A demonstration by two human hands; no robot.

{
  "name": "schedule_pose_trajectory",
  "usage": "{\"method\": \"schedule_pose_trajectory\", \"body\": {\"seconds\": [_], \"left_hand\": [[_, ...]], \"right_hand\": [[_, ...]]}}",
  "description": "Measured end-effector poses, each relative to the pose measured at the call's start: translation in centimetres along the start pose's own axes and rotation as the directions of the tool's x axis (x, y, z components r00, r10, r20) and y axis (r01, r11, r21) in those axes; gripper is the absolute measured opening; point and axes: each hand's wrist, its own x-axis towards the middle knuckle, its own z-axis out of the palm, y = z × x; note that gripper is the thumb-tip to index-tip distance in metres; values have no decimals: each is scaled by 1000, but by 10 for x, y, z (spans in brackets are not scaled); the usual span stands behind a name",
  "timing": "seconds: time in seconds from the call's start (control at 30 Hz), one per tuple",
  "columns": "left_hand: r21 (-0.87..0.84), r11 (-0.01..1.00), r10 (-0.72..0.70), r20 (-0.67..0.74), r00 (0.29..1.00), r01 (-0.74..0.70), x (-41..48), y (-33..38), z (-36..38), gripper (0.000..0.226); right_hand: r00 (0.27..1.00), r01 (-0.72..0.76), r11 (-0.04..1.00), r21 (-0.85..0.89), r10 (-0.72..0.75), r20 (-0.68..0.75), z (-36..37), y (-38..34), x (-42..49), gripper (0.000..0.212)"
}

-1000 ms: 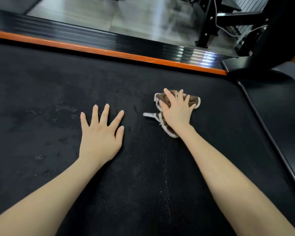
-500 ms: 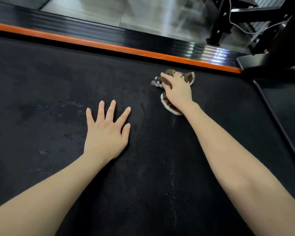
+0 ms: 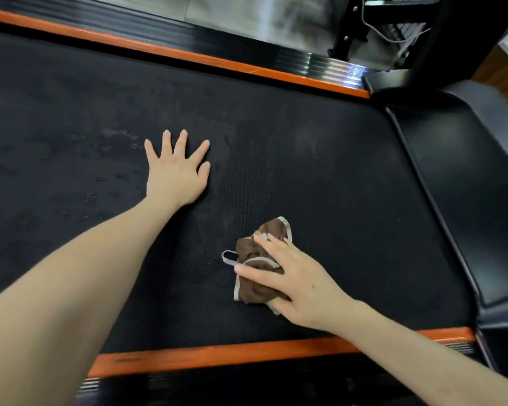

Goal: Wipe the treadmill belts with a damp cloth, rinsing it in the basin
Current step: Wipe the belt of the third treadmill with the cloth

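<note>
Pressing brown cloth (image 3: 251,252) onto belt (image 3: 335,186) near the orange strip (image 3: 217,354): right hand (image 3: 302,285), fingers straight. Left hand (image 3: 178,174) flat on belt, fingers splayed, holding nothing.

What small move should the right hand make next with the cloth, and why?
Probably push the cloth away across the belt, toward the far orange strip. The right hand presses it close to the near orange strip, and a pale smudge shows on the belt ahead.
</note>
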Motion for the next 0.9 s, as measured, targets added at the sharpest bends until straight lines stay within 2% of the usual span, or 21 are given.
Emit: {"method": "schedule_pose_trajectory", "body": {"seconds": [0.1, 0.2, 0.3, 0.37, 0.4, 0.53, 0.6, 0.67, 0.77, 0.83, 0.9], "left_hand": [[-85, 996, 9, 6, 1000, -8, 0, -4, -4, 51], [-327, 945, -24, -79, 997, -4, -7, -11, -15, 47], [-249, 966, 30, -138, 990, -64, -28, -25, -26, 46], [-167, 981, 82, -132, 988, -104, -49, -38, -32, 45], [-129, 984, 105, -118, 987, -120, -60, -47, -33, 46], [24, 994, 104, -16, 994, -104, -93, -87, -29, 49], [61, 996, 62, 51, 997, -65, -102, -103, -27, 51], [18, 1000, 2, 89, 996, -3, -108, -115, -25, 51], [-32, 997, -64, 88, 994, 67, -120, -129, -24, 49], [-50, 993, -105, 101, 989, 111, -132, -139, -26, 48], [-84, 981, -165, 116, 979, 175, -145, -153, -30, 48]], "right_hand": [[995, -88, 995, -45, 85, -56, 5, -2, 12, 79], [942, -279, 960, 30, 280, -185, 10, 1, 33, 75], [880, -394, 914, 96, 406, -246, 12, 3, 44, 63], [879, -392, 908, 151, 418, -230, 11, 1, 40, 54], [898, -352, 917, 189, 388, -210, 11, -4, 34, 49], [974, -68, 967, 245, 117, -192, 21, -25, 4, 41], [973, -38, 964, 264, 96, -210, 26, -36, 15, 37], [978, -22, 970, 243, 71, -194, 30, -55, 56, 40], [991, 131, 991, 19, -131, -12, 38, -99, 137, 46], [988, 145, 982, -124, -137, 68, 44, -117, 163, 48], [992, 124, 975, -184, -119, 40, 49, -115, 162, 57]]}}
